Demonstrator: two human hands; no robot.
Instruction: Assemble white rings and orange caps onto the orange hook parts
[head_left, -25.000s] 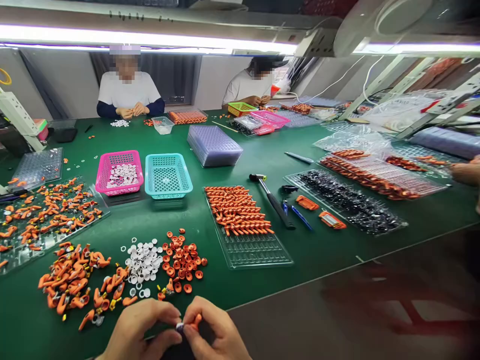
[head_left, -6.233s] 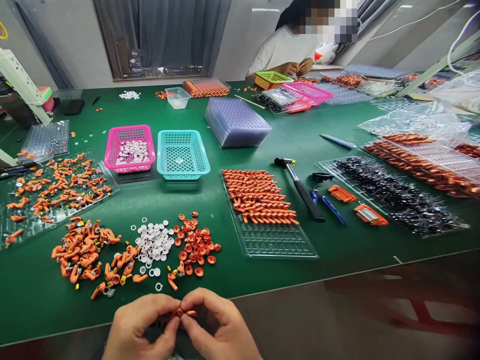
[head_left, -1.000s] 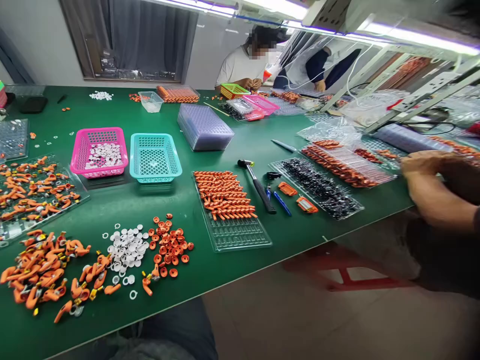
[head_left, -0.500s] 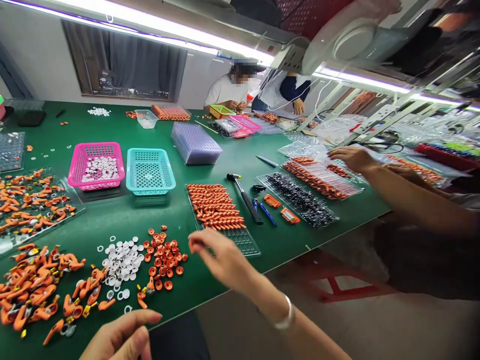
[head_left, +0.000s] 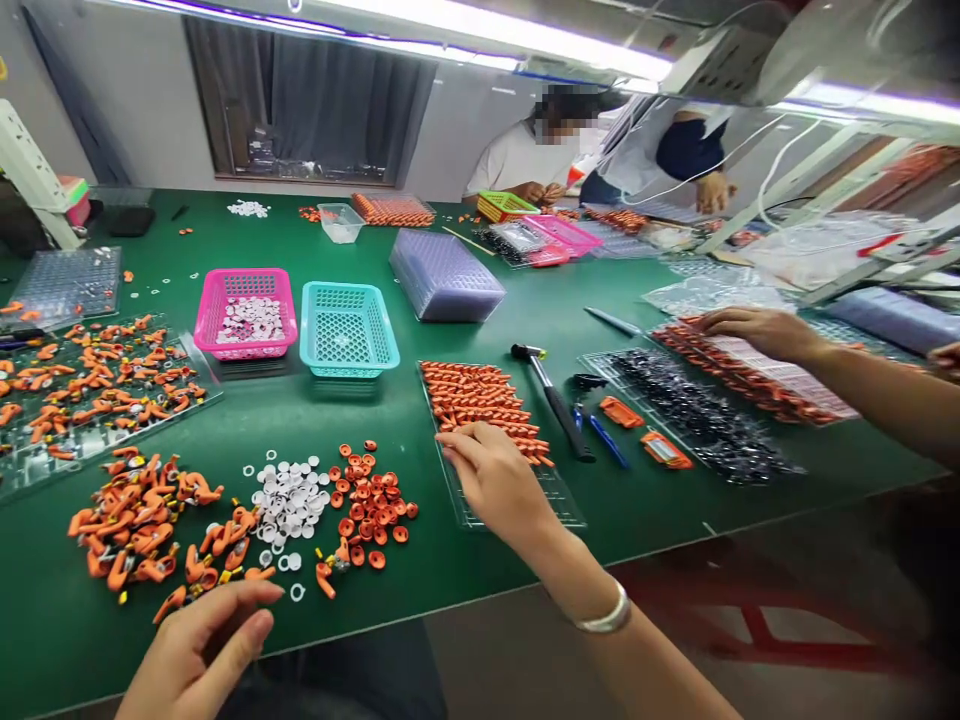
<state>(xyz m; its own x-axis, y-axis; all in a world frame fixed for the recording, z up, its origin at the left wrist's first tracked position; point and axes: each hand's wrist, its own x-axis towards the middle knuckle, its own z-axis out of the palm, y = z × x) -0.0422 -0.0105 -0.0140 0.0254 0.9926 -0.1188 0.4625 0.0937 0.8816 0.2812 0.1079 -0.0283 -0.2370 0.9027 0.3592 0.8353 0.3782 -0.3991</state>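
My left hand [head_left: 206, 645] hovers at the near table edge with thumb and fingers apart, holding nothing, just below a pile of orange parts with yellow tips [head_left: 131, 520]. My right hand [head_left: 495, 480], with a silver bangle at the wrist, is over the clear tray [head_left: 469, 505] beside its rows of orange pieces [head_left: 480, 395]. Its fingers are drawn together; whether anything is between the fingertips is too small to tell. White round caps [head_left: 291, 500] and orange-red cups [head_left: 375, 505] lie in loose piles between my hands.
Pink basket [head_left: 246, 350] with white pieces, turquoise basket [head_left: 349, 365] and stacked clear trays [head_left: 446, 275] stand farther back. A hammer [head_left: 559, 405] lies right of the orange rows, near a tray of black parts [head_left: 697, 415]. Another person's hand [head_left: 765, 330] reaches in from the right.
The view has turned to the right. My right hand has moved onto the tray of orange pieces. The other person's hand now rests over the orange and white tray.
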